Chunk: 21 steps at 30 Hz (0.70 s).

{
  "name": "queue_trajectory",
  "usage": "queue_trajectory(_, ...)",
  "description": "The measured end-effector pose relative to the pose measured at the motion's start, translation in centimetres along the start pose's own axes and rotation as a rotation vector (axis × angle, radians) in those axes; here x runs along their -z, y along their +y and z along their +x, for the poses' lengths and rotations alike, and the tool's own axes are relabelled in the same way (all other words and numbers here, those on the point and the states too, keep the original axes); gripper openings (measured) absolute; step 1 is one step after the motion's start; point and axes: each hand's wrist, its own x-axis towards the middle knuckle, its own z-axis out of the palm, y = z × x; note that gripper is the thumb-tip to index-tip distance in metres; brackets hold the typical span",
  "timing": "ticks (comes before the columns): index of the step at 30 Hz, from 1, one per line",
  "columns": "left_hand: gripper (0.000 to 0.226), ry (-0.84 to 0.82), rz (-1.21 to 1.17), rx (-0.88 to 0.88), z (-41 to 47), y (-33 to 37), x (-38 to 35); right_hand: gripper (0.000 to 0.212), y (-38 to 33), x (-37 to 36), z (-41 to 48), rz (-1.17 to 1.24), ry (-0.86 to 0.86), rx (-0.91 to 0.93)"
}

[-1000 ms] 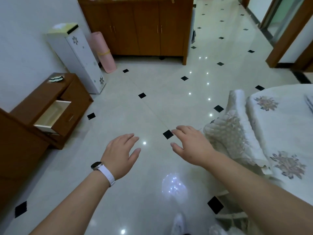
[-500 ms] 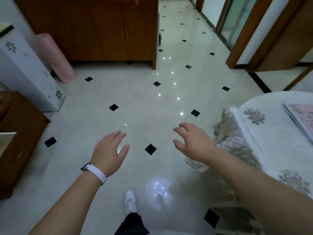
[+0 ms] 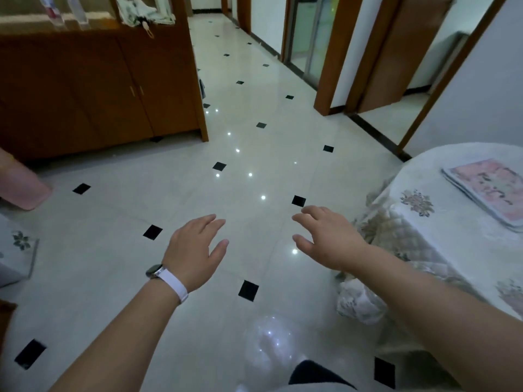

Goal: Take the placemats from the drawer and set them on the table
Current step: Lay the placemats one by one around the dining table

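Observation:
A stack of pink patterned placemats (image 3: pixel 489 188) lies flat on the table (image 3: pixel 441 236) at the right, which is draped in a white floral cloth. My left hand (image 3: pixel 195 250), with a white watch strap at the wrist, hovers palm down over the floor with its fingers apart and nothing in it. My right hand (image 3: pixel 328 239) is also empty and spread, just left of the table's hanging cloth and apart from the placemats. The drawer is out of view.
A large brown wooden cabinet (image 3: pixel 93 89) stands at the back left. A pink rolled mat (image 3: pixel 22 185) and a white floral box (image 3: pixel 17 253) sit at the left edge. Glossy tiled floor (image 3: pixel 254 171) runs ahead into a hallway with wooden door frames (image 3: pixel 334 60).
The view has swung right, away from the low chest with the open drawer. The table and the placemats on it have come into view. Both hands stay empty and spread.

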Motion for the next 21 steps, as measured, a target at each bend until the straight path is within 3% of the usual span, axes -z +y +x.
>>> queue_trajectory(13,0.048,-0.043,0.079,-0.226,16.8,-2.8,-2.2,0.048,4.2,-0.7,14.4,0.061,0.019,-0.099)
queue_trajectory(21,0.048,-0.132,0.102,-0.182,28.7,-4.3,-3.2,0.054,10.6,-0.4,24.6,0.134,-0.01,-0.131)
